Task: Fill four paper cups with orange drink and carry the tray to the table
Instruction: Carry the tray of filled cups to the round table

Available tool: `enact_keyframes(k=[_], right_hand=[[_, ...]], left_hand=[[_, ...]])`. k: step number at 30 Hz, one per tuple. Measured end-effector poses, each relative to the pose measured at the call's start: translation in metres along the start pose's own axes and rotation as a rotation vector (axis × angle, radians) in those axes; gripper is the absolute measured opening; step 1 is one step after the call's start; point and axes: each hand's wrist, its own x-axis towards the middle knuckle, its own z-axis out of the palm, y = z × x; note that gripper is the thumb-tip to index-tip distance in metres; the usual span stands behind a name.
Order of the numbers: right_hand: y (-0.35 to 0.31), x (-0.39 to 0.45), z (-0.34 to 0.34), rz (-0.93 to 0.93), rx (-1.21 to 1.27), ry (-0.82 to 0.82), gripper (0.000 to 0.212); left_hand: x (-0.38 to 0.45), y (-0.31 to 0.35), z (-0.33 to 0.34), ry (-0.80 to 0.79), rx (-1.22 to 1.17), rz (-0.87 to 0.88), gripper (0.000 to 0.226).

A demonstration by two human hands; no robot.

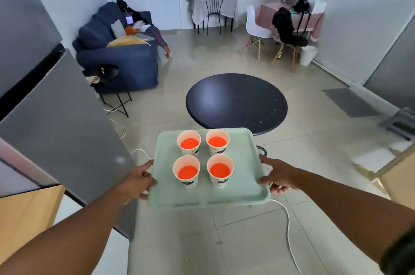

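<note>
Pale green tray (pixel 243 176) held level in the air, left hand (pixel 139 181) gripping its left rim, right hand (pixel 277 176) gripping the right. Four paper cups (pixel 188 142) of orange drink stand upright on it (two rows of two). Dark round table (pixel 236 103) just beyond the tray's far edge.

Pale green tray (pixel 242 176) carries four paper cups (pixel 203 158) of orange drink, two by two, all upright. My left hand (pixel 140 181) and right hand (pixel 277 174) grip its side edges. Round dark table (pixel 235 101) just beyond.
</note>
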Motion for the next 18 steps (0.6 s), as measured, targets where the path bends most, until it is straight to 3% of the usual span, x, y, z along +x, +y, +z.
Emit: enact_keyframes(k=[9, 18], right_hand=[[0.006, 0.037, -0.043, 0.085, 0.139, 0.096, 0.114], [0.000, 0.120, -0.108, 0.105, 0.180, 0.116, 0.115]], left_hand=[[0.098, 0.069, 0.014, -0.121, 0.100, 0.049, 0.075], [0.214, 0.129, 0.049, -0.127, 0.122, 0.038, 0.078]])
